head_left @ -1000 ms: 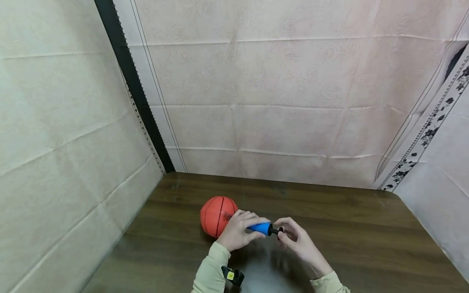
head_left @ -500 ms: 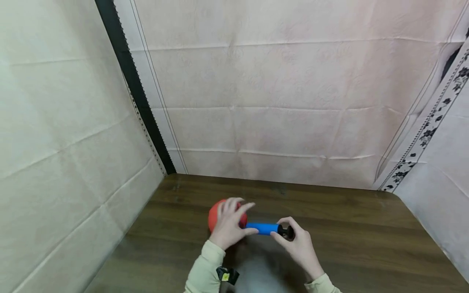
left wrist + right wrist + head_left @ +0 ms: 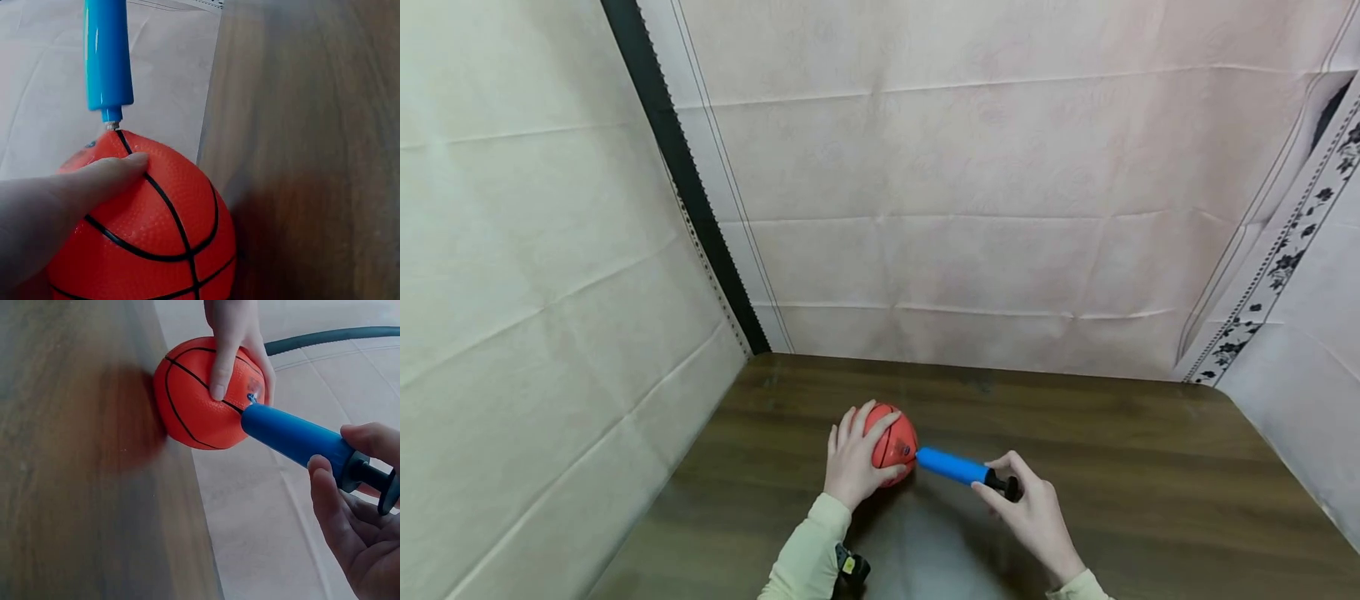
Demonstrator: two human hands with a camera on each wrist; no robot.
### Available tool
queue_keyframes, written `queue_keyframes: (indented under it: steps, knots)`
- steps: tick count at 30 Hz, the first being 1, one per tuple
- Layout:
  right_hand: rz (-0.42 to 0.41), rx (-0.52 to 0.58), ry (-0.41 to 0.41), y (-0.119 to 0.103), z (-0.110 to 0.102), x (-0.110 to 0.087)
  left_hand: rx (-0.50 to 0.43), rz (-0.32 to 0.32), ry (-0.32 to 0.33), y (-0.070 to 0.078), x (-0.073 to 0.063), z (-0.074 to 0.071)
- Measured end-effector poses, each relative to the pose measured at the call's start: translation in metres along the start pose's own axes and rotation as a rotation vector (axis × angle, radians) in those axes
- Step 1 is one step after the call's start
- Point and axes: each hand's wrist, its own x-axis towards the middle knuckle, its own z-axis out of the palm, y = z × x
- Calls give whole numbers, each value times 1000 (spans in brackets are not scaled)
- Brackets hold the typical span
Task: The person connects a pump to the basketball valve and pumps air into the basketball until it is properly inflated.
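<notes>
An orange-red toy basketball (image 3: 898, 442) with black lines rests on the table, and my left hand (image 3: 852, 471) grips it from the left. The left thumb (image 3: 115, 175) presses on its side in the left wrist view. A blue hand pump (image 3: 951, 465) points at the ball, held by my right hand (image 3: 1033, 510). Thumb and fingers pinch the pump's barrel near its black end cap; the black handle (image 3: 390, 490) sits close to the cap. The pump's metal tip (image 3: 112, 125) meets the ball's surface; whether it is inside cannot be made out.
The brown wood-grain table (image 3: 1150, 483) spreads around both hands. Pale cloth walls (image 3: 962, 208) stand behind it and at both sides. A black strip (image 3: 688, 183) runs down the back left corner. A black wrist device (image 3: 852, 567) is at the left sleeve.
My left hand has let go of the pump and taken hold of the ball, which has shifted right. My right hand has moved from the pump's handle to its barrel end, tip now at the ball.
</notes>
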Motion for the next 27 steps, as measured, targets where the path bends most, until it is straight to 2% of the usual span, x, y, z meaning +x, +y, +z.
queue_keyframes:
  steps: [5, 14, 22, 27]
  knots:
    - [-77, -24, 29, -1, 1, -6, -50, -21, -86, -3, 7, -4]
    - [-138, -52, 57, -5, 3, -10, -130, -36, -187, -11, 17, -11]
    - [-286, -178, 113, 2, -3, -17, -168, -5, -244, -15, 16, -9]
    - [-341, -239, 120, 3, -14, -23, -209, 23, -280, -14, 18, -1]
